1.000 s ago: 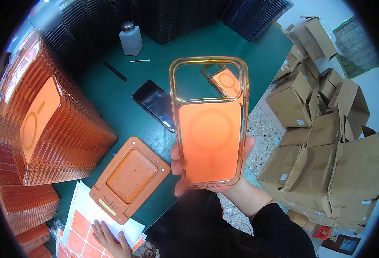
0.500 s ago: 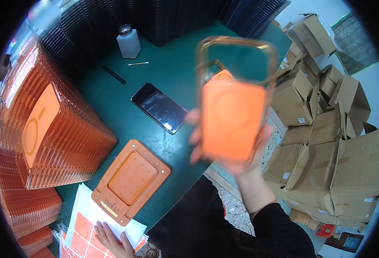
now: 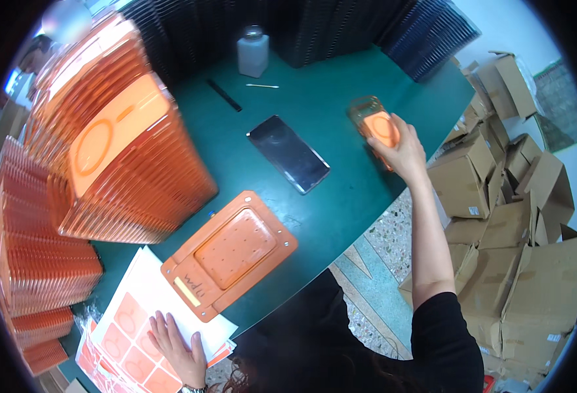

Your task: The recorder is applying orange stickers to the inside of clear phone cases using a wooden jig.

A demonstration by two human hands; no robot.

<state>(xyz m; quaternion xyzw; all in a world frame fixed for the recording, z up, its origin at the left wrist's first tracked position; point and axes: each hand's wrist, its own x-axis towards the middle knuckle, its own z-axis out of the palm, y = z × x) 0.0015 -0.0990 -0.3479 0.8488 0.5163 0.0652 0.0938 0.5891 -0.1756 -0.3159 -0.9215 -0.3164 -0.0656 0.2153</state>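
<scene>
Right hand (image 3: pixel 405 149) curls narrowly around the sides of an orange phone case (image 3: pixel 381 128), thumb on one edge and fingers on the other, over the right part of the green table (image 3: pixel 341 213). Left hand (image 3: pixel 178 350) lies palm down, fingers outstretched and slightly parted, touching orange-and-white printed sheets (image 3: pixel 128 313) near the brown fixture (image 3: pixel 236 249).

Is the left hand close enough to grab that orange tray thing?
Probably yes: the left hand rests on the printed sheets, and nothing seems to stand between it and the orange tray.
</scene>
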